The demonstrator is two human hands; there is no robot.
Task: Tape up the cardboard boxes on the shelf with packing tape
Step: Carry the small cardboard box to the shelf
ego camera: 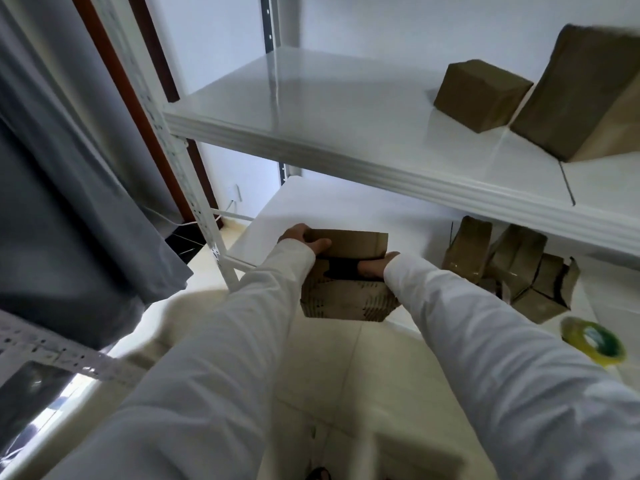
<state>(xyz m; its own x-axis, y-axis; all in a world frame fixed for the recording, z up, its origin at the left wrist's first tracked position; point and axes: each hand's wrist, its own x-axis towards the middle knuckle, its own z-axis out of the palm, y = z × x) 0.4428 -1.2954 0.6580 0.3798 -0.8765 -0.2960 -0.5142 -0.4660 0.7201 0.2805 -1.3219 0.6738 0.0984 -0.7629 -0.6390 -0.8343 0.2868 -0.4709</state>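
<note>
white shelf (346,157), 2 boxes up top, both hands grip 1 open box (346,296), 1 tape roll (593,342) rt

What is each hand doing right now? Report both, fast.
Left hand: grips the top flap of the open brown cardboard box.
Right hand: fingers reach inside the same box; its grip cannot be told.

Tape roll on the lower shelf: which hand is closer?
Right. The right hand is at the open box, on the side facing the tape roll. The left hand grips the box's far flap, farther left. Neither touches the roll.
</note>
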